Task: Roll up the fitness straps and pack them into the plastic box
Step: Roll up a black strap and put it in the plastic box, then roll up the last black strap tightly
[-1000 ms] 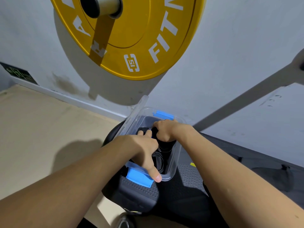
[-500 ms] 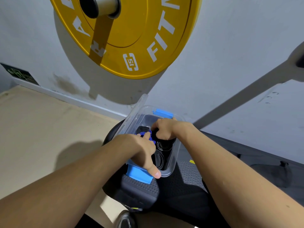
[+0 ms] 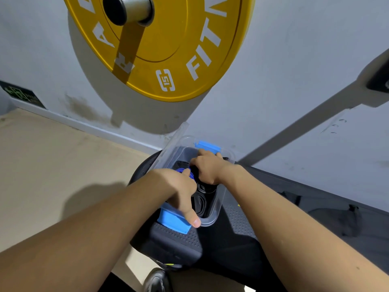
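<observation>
A clear plastic box [image 3: 217, 209] with blue latches [image 3: 207, 146] rests on a dark padded seat. Black rolled straps [image 3: 201, 202] lie inside it. My left hand [image 3: 179, 186] reaches into the box from the near left side, its fingers curled against a blue strap [image 3: 182, 171], and its thumb stretches to the box's near rim. My right hand [image 3: 207, 166] is inside the far half of the box, closed over black straps. What lies beneath both hands is hidden.
The box's clear lid [image 3: 172, 142] stands open at its left side. A yellow weight plate [image 3: 160, 45] on a bar hangs above against the grey wall. The dark seat [image 3: 174, 243] drops off to a beige floor [image 3: 52, 169] on the left.
A blue strap has come into view under my left fingers. Both hands have shifted slightly within the box, still pressing the straps down.
</observation>
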`<action>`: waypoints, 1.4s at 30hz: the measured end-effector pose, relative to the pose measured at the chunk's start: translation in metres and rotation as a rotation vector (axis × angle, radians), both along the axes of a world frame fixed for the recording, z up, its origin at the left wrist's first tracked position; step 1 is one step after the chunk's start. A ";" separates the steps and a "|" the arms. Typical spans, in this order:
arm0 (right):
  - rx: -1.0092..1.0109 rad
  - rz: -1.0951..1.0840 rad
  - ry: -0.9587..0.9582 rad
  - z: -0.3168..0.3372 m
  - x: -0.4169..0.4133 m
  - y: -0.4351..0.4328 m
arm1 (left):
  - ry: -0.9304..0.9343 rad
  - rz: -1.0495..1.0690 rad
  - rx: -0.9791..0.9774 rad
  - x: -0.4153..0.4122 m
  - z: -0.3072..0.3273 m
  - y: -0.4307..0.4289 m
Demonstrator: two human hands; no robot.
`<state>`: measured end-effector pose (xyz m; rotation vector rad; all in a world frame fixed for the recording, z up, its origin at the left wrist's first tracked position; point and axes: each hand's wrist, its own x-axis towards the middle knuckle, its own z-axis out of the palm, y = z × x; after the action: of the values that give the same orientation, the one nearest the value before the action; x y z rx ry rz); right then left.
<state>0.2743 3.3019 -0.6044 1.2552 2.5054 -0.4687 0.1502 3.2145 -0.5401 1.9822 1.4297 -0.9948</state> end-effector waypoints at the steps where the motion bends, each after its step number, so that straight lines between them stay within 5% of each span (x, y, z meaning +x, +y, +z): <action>1: 0.045 0.023 0.010 0.001 0.001 -0.002 | -0.004 0.007 0.004 0.000 0.001 0.002; 11: 0.162 0.035 0.111 0.044 0.039 -0.025 | 0.059 0.029 0.107 0.034 0.020 -0.005; 15: 0.210 -0.151 0.259 0.082 0.078 -0.039 | -0.091 0.005 0.359 0.056 0.029 -0.010; 22: -0.055 -0.394 -0.100 0.087 0.194 -0.083 | -0.350 -0.184 0.353 0.137 0.010 -0.027; 26: -0.117 -0.568 -0.269 0.080 0.247 -0.111 | -0.321 -0.299 0.222 0.180 -0.017 -0.039; 29: -0.350 -0.719 -0.248 0.069 0.270 -0.131 | -0.276 -0.282 0.163 0.209 -0.028 -0.048; 32: -0.576 -0.826 -0.098 0.056 0.275 -0.148 | -0.255 -0.181 0.059 0.226 -0.025 -0.046; 36: -0.547 -0.837 0.128 0.050 0.274 -0.152 | -0.419 0.180 -0.188 0.233 -0.029 -0.040; 42: -0.435 -0.765 0.498 0.063 0.261 -0.144 | -0.686 0.698 -0.190 0.227 -0.012 -0.026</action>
<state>0.5357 3.1582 -0.5417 2.0433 1.9566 -1.5646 0.3769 3.1886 -0.5520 1.3113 1.3776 -0.1067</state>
